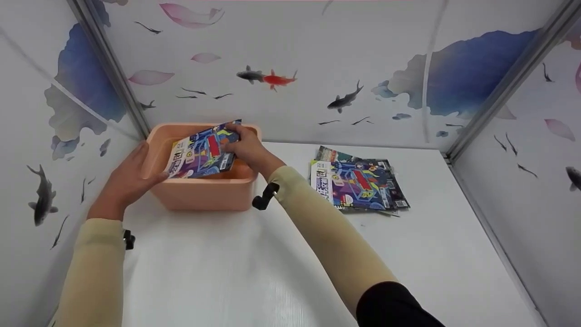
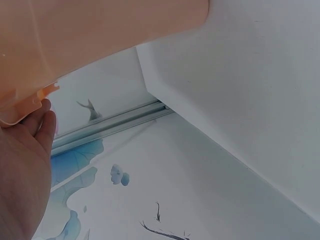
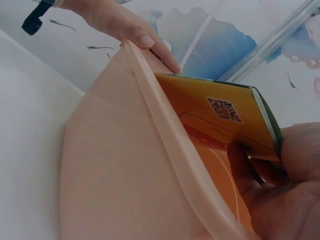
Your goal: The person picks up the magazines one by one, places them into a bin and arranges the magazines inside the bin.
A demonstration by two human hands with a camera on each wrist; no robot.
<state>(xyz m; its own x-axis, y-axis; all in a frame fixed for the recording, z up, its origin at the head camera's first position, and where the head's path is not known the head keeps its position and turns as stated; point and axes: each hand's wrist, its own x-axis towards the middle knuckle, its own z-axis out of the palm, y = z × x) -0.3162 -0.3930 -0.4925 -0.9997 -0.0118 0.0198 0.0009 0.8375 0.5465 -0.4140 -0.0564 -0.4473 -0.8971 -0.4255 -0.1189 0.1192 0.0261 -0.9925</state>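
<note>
My right hand (image 1: 249, 147) grips a magazine (image 1: 199, 154) by its right edge, thumb on the colourful blue and purple cover. Its yellow back cover (image 3: 200, 102) with a QR code faces the right wrist view, and fingers curl beneath it. The magazine is tilted over the mouth of a peach plastic bin (image 1: 204, 195), its lower left end overlapping the front rim. At the bin's left front corner my left hand (image 1: 131, 175) holds the rim, thumb at the front edge. In the left wrist view, fingertips (image 2: 46, 125) touch a rim bracket from outside.
A loose pile of magazines (image 1: 358, 184) lies on the white table (image 1: 281, 263) to the right of the bin. Printed wall panels (image 1: 290, 45) with fish and petals enclose the back and sides; the bin stands close to the back left corner post (image 1: 113, 68).
</note>
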